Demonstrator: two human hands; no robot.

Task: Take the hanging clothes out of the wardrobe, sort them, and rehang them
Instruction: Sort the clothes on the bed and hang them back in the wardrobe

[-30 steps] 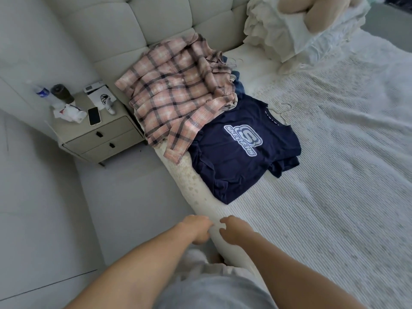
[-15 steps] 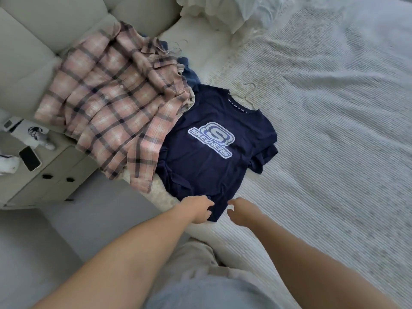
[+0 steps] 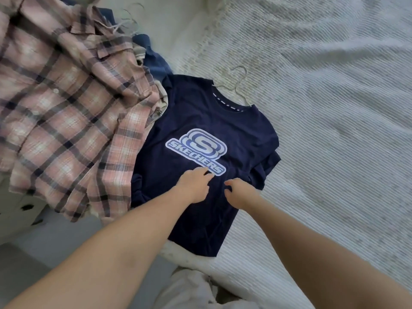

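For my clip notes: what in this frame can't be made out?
- Head view: garments under the plaid shirt, covered by it.
- Hanger body, inside the navy T-shirt.
- Whether the left hand and right hand touch the fabric.
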